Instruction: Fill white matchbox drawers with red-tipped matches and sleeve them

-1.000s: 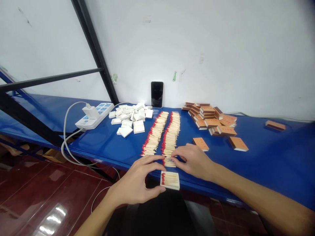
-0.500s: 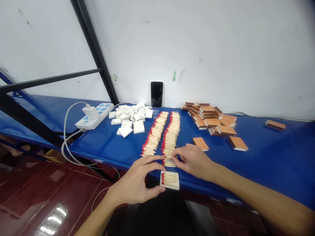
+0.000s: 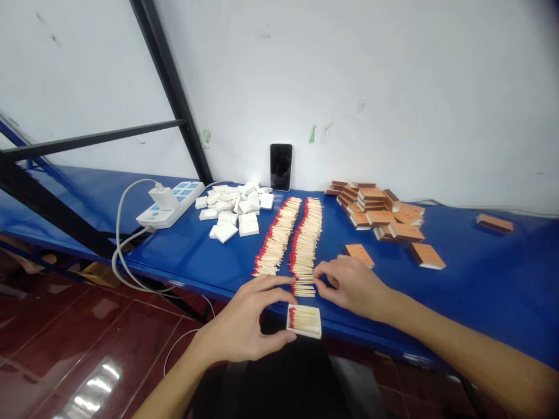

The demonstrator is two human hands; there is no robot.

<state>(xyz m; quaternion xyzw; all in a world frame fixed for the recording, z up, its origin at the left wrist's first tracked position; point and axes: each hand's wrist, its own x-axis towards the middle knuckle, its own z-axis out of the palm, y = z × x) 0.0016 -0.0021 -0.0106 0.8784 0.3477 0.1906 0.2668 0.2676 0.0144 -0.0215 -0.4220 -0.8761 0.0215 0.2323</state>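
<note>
Gripping the match tray (image 3: 304, 321) at the bottom centre, the left hand (image 3: 244, 326) holds it on the tabletop (image 3: 480, 279) edge. The right hand (image 3: 353, 285) pinches the lower end of the match row (image 3: 307, 244), just above the tray.

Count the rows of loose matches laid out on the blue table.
2. The left row lies right beside the right row; the right hand and the left hand touch the right row's near end. More matches sit in a white tray at the left hand.

No readable writing in your view.
Any print on your orange matchbox sleeves (image 3: 379, 216) and the power strip (image 3: 174, 201) is too small to make out.
</note>
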